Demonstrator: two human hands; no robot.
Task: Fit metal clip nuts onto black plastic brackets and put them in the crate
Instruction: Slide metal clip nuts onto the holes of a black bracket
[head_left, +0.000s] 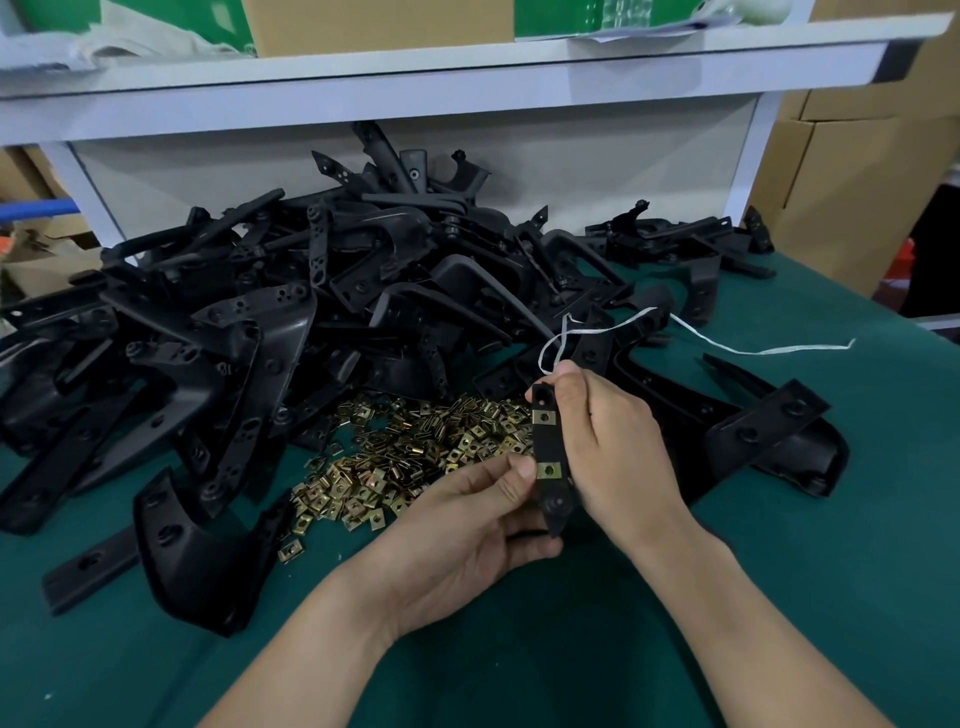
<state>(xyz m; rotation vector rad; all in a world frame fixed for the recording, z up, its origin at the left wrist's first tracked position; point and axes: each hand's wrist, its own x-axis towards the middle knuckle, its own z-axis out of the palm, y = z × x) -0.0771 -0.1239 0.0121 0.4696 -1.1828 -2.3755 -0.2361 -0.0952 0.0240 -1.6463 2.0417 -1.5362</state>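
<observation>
1. Head view, hands: you hold one bracket nearly upright over the near middle of the table. Your right hand grips its upper half from the right, fingers curled round it. Your left hand pinches the lower end, with the thumb on the left edge and the fingers curled beneath.
2. Head view, fitted parts: two clip nuts sit on the bracket, one high and one low.
3. Head view, stock: the nut heap lies just left of the bracket and touches the near edge of the bracket pile, which fills the far left and centre.
4. Head view, surroundings: a white string runs from behind your right fingertips off to the right. A shelf spans the far side, with boxes at far right.
</observation>
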